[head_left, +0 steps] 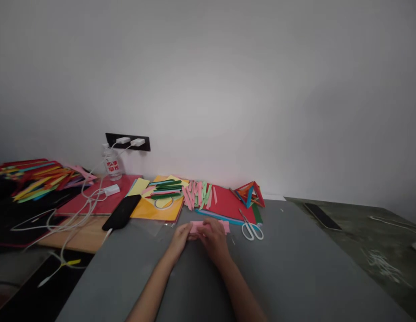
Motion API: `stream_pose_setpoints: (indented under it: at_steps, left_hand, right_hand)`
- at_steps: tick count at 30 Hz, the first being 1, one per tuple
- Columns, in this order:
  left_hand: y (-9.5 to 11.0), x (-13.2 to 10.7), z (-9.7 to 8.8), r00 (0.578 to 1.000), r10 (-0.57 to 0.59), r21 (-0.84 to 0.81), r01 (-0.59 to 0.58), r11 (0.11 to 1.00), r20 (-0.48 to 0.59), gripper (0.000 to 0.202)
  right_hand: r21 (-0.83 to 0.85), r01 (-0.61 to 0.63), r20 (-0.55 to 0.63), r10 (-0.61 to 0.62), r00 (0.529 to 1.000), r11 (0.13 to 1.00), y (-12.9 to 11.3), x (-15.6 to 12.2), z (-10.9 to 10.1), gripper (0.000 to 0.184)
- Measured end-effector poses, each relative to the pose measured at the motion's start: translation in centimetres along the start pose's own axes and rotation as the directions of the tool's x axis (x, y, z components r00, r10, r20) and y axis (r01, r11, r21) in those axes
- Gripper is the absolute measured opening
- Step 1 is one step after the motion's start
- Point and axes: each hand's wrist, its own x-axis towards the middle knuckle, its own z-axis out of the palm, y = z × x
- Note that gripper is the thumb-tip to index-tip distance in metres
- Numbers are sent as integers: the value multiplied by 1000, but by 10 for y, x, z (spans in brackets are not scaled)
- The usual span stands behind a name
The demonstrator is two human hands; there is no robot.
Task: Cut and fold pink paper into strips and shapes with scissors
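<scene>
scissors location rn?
Head view: the white-handled scissors lie on the grey table, just right of the right hand, at the near edge of the red paper sheet.

Both hands, left hand and right hand, rest on the paper piece on the table. Scissors lie just right of it; paper strips behind, phone to the left

grey table with scissors, coloured paper sheets, black phone
</scene>
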Motion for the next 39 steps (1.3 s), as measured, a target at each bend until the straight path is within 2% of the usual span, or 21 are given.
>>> stream_pose_setpoints:
  at_steps: [6, 14, 26, 39]
  left_hand:
    - [-2, 2, 0, 998, -31, 3, 31, 1000, 49, 38]
    - [-12, 4, -6, 997, -1, 100, -7, 995, 78, 35]
    - [-9, 1, -2, 996, -21, 147, 7, 989, 91, 35]
    - [-9, 2, -3, 992, -23, 157, 4, 988, 120, 37]
  right_hand:
    - [11, -81, 20, 81, 997, 997, -5, 2, -2, 13]
    - [130, -250, -3, 253, 967, 959, -1, 3, -3, 19]
    - [25, -242, 30, 241, 970, 970, -5, 1, -1, 21]
    - [40, -272, 53, 270, 961, 961, -4, 2, -2, 19]
